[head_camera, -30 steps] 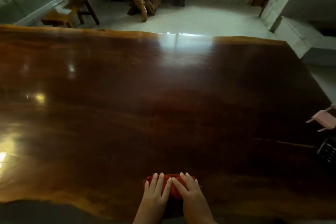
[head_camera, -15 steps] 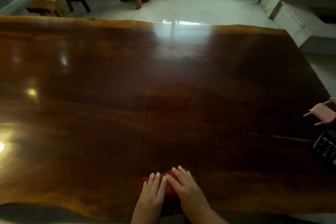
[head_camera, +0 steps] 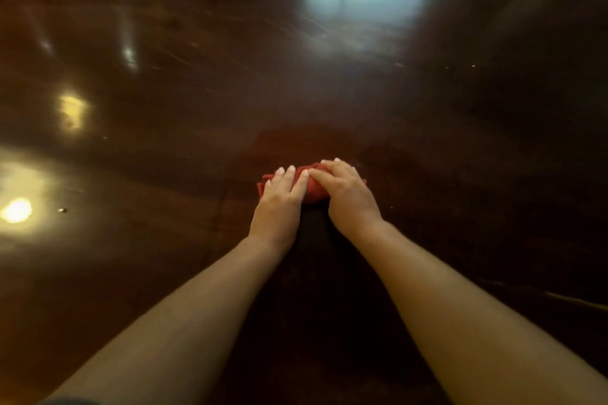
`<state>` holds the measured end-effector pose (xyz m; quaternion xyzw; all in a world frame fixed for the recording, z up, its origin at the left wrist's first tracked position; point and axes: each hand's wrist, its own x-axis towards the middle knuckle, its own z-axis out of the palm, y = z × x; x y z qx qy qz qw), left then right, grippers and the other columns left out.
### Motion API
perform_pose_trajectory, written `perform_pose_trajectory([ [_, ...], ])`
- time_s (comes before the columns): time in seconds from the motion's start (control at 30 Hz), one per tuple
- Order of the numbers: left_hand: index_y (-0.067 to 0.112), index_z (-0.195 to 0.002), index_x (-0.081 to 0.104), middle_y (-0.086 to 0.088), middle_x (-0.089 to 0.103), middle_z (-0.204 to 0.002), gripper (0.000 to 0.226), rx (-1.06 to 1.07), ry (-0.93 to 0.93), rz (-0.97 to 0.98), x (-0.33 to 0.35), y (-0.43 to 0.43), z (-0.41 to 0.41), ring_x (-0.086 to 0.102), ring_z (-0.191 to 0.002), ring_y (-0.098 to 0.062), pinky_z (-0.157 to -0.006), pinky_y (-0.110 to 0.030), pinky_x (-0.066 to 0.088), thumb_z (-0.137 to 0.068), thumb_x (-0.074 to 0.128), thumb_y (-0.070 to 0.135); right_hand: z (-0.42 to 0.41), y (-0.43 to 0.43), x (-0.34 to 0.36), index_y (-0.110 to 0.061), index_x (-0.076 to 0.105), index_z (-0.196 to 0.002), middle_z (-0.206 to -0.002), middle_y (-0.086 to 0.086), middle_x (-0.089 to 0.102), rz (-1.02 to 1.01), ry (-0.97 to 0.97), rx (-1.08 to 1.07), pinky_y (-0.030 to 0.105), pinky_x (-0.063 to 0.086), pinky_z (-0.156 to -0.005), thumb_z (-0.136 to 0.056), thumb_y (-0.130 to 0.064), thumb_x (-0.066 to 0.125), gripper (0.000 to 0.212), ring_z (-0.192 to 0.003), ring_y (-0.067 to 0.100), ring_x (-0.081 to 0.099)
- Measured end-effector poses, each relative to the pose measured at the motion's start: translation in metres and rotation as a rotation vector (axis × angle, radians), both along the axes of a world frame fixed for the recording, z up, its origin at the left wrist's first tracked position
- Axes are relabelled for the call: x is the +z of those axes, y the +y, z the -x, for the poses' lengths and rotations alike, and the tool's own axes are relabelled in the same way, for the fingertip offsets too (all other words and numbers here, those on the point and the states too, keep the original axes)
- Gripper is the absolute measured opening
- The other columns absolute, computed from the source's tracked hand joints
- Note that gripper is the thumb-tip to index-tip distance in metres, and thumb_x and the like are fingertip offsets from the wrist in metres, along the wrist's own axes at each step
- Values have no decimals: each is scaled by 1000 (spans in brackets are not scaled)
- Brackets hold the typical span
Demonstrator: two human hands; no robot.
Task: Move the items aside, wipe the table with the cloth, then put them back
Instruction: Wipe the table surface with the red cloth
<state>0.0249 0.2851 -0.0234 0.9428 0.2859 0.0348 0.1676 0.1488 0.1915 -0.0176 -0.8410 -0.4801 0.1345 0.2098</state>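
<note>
Fingers (head_camera: 297,179) of both hands lie flat, held close together, tips meeting | left hand (head_camera: 279,199) and right hand (head_camera: 347,194) press palm-down side by side on bunched red cloth (head_camera: 314,191) | cloth sits mid-table on glossy dark wooden table (head_camera: 164,108) | both forearms bare, stretched forward | picture blurred

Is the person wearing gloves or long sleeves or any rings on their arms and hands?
No gloves and no long sleeves show: the left hand and right hand are bare, and both forearms are uncovered right to the bottom of the picture. No ring, watch or bracelet shows. The fingernails look short and pale. The picture is a bit blurry, so tiny details could be missed.
</note>
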Motion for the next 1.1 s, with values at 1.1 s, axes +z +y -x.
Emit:
perform_pose_trajectory([
  [1.1, 30, -155, -1, -7, -6, -164, 71, -324, 337, 152, 10, -210, 233, -5, -150, -32, -119, -52, 4, -101, 45, 20, 272, -244, -13, -46, 24, -151, -160, -17, 9, 185, 116, -232, 33, -12, -112, -94, -19, 61, 73, -147, 10, -4],
])
